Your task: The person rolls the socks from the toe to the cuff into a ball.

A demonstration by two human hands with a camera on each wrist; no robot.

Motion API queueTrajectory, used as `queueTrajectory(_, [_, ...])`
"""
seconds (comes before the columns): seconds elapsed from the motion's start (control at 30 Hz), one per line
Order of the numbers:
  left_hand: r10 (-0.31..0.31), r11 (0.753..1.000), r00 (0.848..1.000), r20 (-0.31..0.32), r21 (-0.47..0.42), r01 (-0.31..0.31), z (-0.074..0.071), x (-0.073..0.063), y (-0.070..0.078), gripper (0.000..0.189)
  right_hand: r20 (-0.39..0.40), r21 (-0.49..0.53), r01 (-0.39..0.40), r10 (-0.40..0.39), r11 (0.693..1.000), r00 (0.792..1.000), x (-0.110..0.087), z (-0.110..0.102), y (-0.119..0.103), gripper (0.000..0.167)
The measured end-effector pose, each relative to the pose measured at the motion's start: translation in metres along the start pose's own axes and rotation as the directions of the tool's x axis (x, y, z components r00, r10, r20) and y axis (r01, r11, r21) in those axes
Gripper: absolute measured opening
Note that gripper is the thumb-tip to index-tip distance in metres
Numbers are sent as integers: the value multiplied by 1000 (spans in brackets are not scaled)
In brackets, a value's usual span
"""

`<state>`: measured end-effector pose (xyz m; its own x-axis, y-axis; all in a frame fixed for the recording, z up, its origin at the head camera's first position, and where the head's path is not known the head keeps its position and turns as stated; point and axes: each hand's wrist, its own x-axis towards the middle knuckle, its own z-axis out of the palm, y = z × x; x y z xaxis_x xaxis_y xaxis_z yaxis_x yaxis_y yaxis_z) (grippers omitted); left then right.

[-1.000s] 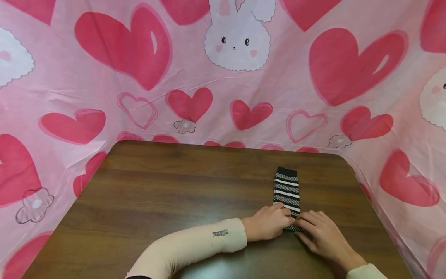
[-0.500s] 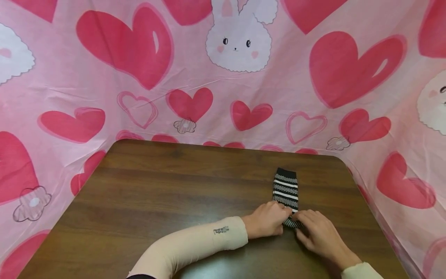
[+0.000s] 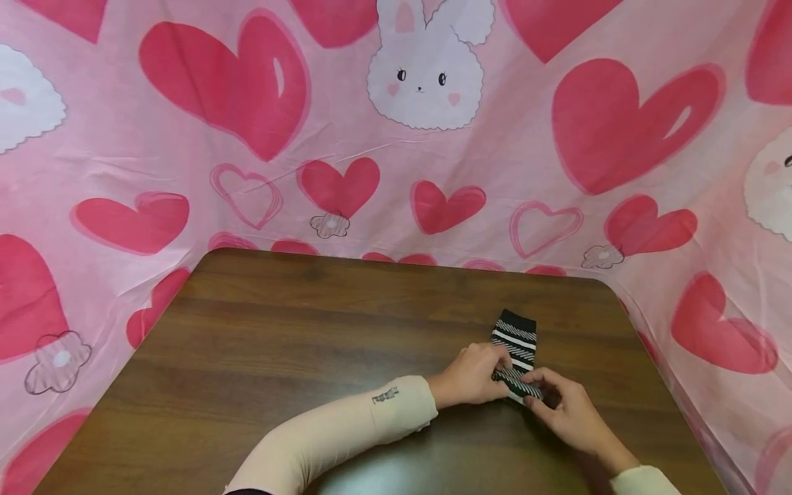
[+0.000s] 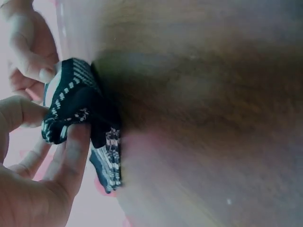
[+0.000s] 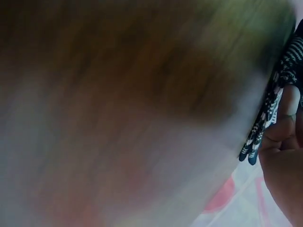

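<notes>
A black and white striped sock point(image 3: 517, 340) lies on the right part of the table, its black cuff pointing away. The near end is folded over into a thick roll. My left hand point(image 3: 475, 375) pinches the left side of that roll; the left wrist view shows thumb and fingers around the bunched sock point(image 4: 78, 106). On the other side, my right hand point(image 3: 572, 412) pinches the right edge of the roll between thumb and fingers. In the right wrist view, two layers of sock point(image 5: 258, 137) show at the far end beside the right hand point(image 5: 283, 156).
The brown wooden table point(image 3: 297, 330) has rounded far corners. A pink cloth point(image 3: 346, 124) with hearts and rabbits hangs behind it and along both sides. The forearms wear cream sleeves point(image 3: 346, 426).
The sock's near end has been turned over further toward the cuff, so less of its flat length shows. The cuff has shifted slightly right and nearer. Both hands stay at the fold.
</notes>
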<state>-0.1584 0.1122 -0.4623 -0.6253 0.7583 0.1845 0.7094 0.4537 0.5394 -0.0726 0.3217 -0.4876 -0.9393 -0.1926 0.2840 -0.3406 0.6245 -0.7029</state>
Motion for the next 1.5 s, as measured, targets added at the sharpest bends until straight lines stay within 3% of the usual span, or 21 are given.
queueTrajectory(0.1, [-32,999,999,-10,-36,32,-1,3,-3,16,2,26,-108,108,994,994,2,-1,-1,28])
queueTrajectory(0.2, [-25,1000,999,-24,-12,24,-1,5,-6,11,-11,-6,-190,190,982,982,7,-1,0,24])
queueTrajectory(0.3, [40,994,998,-38,106,-35,-1,5,-9,10,-15,-53,-221,221,974,975,12,0,0,22])
queueTrajectory(0.4, [169,948,986,-9,273,-161,-2,3,-8,12,-17,-93,-207,206,974,978,15,1,0,22])
queueTrajectory(0.47, [258,890,965,47,377,-256,-3,2,-7,13,-29,-124,-179,177,976,984,16,0,-1,22])
queueTrajectory(0.57, [323,826,938,128,445,-345,-4,1,-5,15,-75,-199,-102,89,975,993,15,0,-2,25])
queueTrajectory(0.7, [318,797,931,179,480,-365,-4,2,-4,16,-112,-312,78,-118,947,987,13,-1,-2,32])
queueTrajectory(0.87, [337,757,914,226,512,-406,-6,4,-7,18,-5,-409,317,-350,855,937,11,-3,-1,34])
queueTrajectory(0.93, [336,758,910,243,504,-414,-7,4,-8,19,37,-438,365,-389,821,920,11,-4,-1,35])
queueTrajectory(1.03, [329,766,907,261,488,-418,-9,3,-9,24,63,-472,384,-404,793,912,10,-4,0,38])
queueTrajectory(1.27, [322,763,908,267,495,-416,-8,0,-8,30,75,-492,375,-392,785,917,8,-2,1,39])
queueTrajectory(1.5, [314,762,914,258,506,-404,-1,0,-10,38,66,-512,315,-329,799,942,8,5,0,44])
